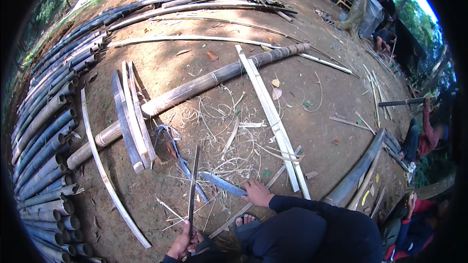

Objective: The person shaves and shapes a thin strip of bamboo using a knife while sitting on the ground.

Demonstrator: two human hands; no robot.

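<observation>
My left hand (183, 242) is closed around the lower end of a narrow dark bamboo strip (194, 178), which points up and away from me. My right hand (258, 194) grips a machete; its handle is hidden in the fingers. The broad grey machete blade (222, 183) points left, its tip close to the strip; whether they touch I cannot tell. Beneath both hands, the dirt is strewn with pale curled bamboo shavings (243, 160). A blue strap (183, 163) lies on the ground just beyond the strip.
A thick bamboo pole (204, 83) lies diagonally ahead, with split bamboo slats (131, 112) and long pale strips (273, 117) across it. Many dark bamboo poles (48, 141) are stacked at left. People sit at right, one person (429, 136) holding a dark piece. A tree trunk (360, 7) stands far right.
</observation>
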